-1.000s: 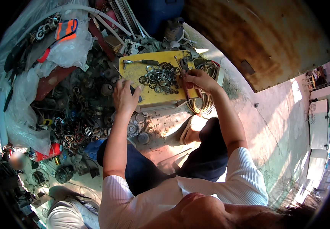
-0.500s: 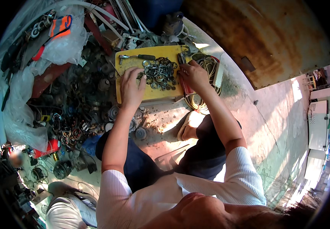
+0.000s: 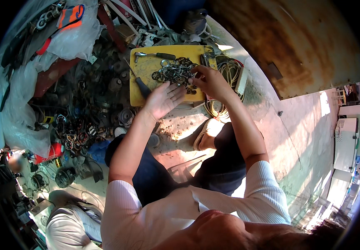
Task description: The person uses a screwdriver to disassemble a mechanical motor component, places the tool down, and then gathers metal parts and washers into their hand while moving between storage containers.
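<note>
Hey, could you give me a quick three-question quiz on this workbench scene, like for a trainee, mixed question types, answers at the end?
1. True or false: the left hand is clenched into a fist.

2. Pick one. What lies beside that hand, toward the left side of the yellow board?
a) a hammer
b) a dark-handled screwdriver
c) a paintbrush

3. Fill in the blank: the right hand is at the ____ side of the pile of metal parts.

Key:
1. False; it is open, palm up.
2. b
3. right
</note>
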### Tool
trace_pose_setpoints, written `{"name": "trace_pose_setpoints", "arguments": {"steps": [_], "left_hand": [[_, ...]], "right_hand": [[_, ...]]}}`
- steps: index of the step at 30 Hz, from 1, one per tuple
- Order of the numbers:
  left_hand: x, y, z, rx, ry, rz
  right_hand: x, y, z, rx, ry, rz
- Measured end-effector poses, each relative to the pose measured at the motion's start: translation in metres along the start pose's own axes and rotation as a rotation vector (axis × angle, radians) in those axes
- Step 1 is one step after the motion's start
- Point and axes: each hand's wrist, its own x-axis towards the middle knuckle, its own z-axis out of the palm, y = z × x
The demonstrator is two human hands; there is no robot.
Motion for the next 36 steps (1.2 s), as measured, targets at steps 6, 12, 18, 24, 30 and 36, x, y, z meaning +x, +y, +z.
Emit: {"name": "trace_pose_setpoints", "arguments": {"steps": [6,12,18,24,30,36], "left_hand": [[0.003,0.001,-0.013,0.905,0.14,0.365],[-0.019,-0.012,0.019,2.087,0.528,0.668],[-0.003,-0.011,0.025,2.111,0.645,0.409],[0.008,-0.014,0.016,2.11,0.567,0.606],[0.007,-0.018,0.022,1.971,0.484,0.676],[0.005,-0.015,0.019,1.964,0.412,0.678]], "right_hand": [[-0.004,0.033,0.03,-0.456,-0.088,0.019],[-0.005,0.026,0.053,-0.409,0.003,0.083],[-0.003,0.026,0.062,-0.281,0.155,0.028],[-0.001,0.027,0.063,-0.111,0.126,0.017],[0.0,0.032,0.067,-0.067,0.149,-0.053],[0.0,0.023,0.064,-0.122,0.15,-0.18]]}}
